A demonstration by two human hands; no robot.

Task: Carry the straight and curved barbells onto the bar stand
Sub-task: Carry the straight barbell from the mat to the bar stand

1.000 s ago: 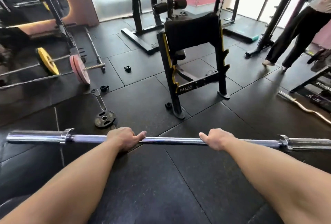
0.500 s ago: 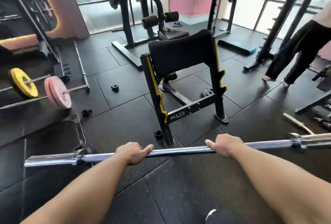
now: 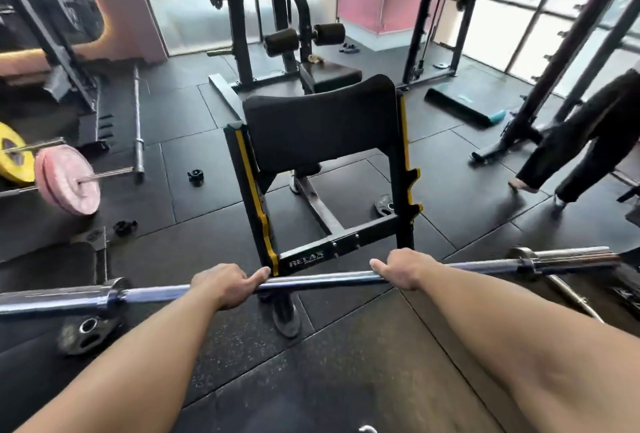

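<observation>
My left hand [image 3: 227, 285]: wrapped overhand around the straight barbell [image 3: 322, 279], thumb pointing inward along the shaft.
My right hand [image 3: 403, 268]: clamped overhand on the same shaft, thumb pointing toward my left.
Straight barbell: held across me in both fists, off the floor, tilted with the right end higher; its sleeves stick out well past each hand.
Plate [image 3: 86, 332]: flat on the floor below the bar's left sleeve.
Curved barbell [image 3: 576, 301]: on the floor low to my right, partly hidden.
Bar stand [image 3: 325, 169]: just beyond the bar, between my hands, yellow-edged hooks empty.
Pink plates [image 3: 67, 179]: far left.
</observation>
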